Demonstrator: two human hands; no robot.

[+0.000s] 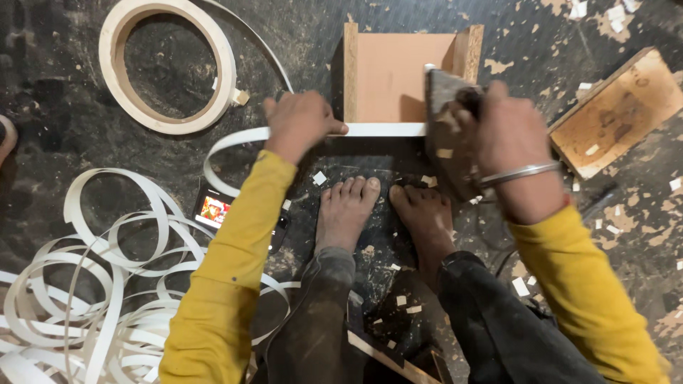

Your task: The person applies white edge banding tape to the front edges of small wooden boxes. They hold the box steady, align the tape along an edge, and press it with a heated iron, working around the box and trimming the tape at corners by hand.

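White edge-banding strip (380, 129) being pressed onto particleboard box (398, 78) by left hand (299, 124), fingers flat; right hand (509, 135) gripping clothes iron (448, 135) tightly.

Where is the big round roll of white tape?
In the head view, the roll of white edge tape lies flat on the dark floor at the upper left, up and left of the left hand and left of the wooden box.
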